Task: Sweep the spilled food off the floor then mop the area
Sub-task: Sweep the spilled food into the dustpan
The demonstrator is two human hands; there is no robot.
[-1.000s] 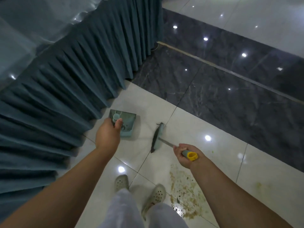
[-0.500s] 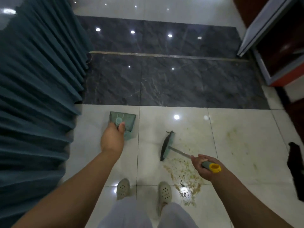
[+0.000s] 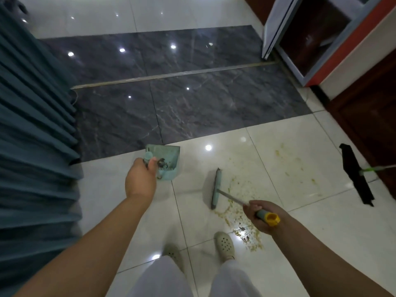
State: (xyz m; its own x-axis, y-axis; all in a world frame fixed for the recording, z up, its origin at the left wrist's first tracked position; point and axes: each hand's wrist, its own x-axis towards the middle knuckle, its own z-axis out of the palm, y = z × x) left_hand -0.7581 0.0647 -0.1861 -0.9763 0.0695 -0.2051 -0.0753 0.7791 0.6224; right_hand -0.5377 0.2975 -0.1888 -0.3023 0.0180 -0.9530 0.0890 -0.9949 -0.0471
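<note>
- Left hand [image 3: 140,181] grips the dustpan [image 3: 166,162] by its handle, fingers curled round it, holding the pan left of the spill [image 3: 237,211] and well apart from it; I judge it waits there until the food is gathered.
- Right hand [image 3: 260,215] is wrapped round the yellow-capped end of the broom [image 3: 216,189], whose head stands at the spill's left edge, so a stroke would likely push crumbs toward the pan.
- Some dark bits already lie in the pan, but most of the food is still on the tile, so sweeping looks far from done.
- Spill sits on the pale floor [image 3: 310,232], just ahead of and beside the person's right shoe [image 3: 225,245]; fainter specks [image 3: 287,159] trail off beyond it to the right.
- Mop [image 3: 356,174] lies right of the spill, well apart, unused.
- Shoe stands close enough to tread food about.
- Curtain [image 3: 36,136] hangs left of the pan, limiting room on that side.
</note>
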